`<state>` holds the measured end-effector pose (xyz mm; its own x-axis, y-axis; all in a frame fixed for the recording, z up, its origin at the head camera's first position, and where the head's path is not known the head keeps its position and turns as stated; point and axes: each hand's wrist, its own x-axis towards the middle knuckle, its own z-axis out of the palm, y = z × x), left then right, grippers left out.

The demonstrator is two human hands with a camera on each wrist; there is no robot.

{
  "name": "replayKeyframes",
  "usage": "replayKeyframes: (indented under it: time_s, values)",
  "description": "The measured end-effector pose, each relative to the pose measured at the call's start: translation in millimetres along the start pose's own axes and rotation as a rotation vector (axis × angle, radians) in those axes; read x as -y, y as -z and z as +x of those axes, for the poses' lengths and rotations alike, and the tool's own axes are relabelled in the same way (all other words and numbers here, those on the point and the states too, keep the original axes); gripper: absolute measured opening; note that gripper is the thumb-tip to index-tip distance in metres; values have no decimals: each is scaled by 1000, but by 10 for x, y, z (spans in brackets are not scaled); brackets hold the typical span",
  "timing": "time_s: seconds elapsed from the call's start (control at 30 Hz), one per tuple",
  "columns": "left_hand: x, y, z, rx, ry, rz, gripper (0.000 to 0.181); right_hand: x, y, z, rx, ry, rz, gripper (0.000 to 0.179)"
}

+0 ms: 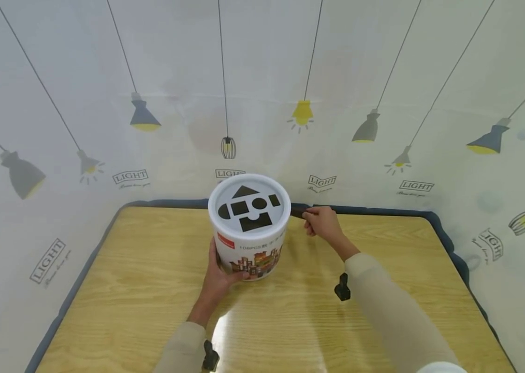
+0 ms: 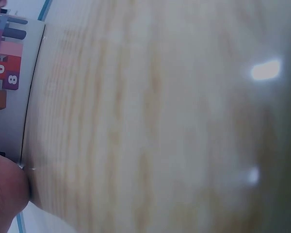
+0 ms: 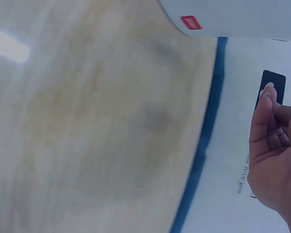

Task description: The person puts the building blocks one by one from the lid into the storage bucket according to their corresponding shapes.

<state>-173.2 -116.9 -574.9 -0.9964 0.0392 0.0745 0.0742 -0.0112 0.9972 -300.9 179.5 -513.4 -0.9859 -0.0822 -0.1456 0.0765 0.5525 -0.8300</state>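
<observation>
A white bucket (image 1: 255, 241) stands on the table, with a red label and a picture of colourful blocks on its side. Its white lid (image 1: 250, 211) has several cut-out shapes, among them a triangle, a circle and a square. My left hand (image 1: 218, 277) grips the bucket's left side, the thumb lying across the front near the base. In the left wrist view, part of the left hand (image 2: 7, 189) shows against the bucket's wall. Right of the rim, my right hand (image 1: 325, 223) pinches a flat black rectangular piece (image 3: 276, 80) between thumb and fingers.
The wood-grain table (image 1: 141, 290) has a dark blue edge (image 1: 374, 210) along the back. Behind it hangs a pale sheet (image 1: 262, 52) printed with lamps and the word LIGHT. Small black devices (image 1: 343, 287) sit by both wrists.
</observation>
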Motion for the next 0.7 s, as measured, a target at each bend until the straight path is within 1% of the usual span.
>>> replayKeyframes:
  time_s: [0.07, 0.27, 0.4, 0.47, 0.57, 0.7]
  values:
    - [-6, -1, -3, -4, 3, -1, 125, 89, 68, 6, -15, 31, -13, 25]
    - [-19, -2, -2, 4, -27, 8, 124, 407, 255, 1, -63, 122, -34, 28]
    - [-8, 4, 3, 1, -16, -2, 124, 635, 340, -25, -96, 188, -60, 32]
    - [6, 7, 11, 2, -15, -10, 125, 748, 366, -41, -112, 220, -57, 31]
    - [17, 8, 15, 2, -5, -20, 126, 917, 374, -61, -111, 264, -30, 28]
    - [23, 8, 12, 5, 1, -22, 126, 1131, 319, -104, -74, 271, 22, 27]
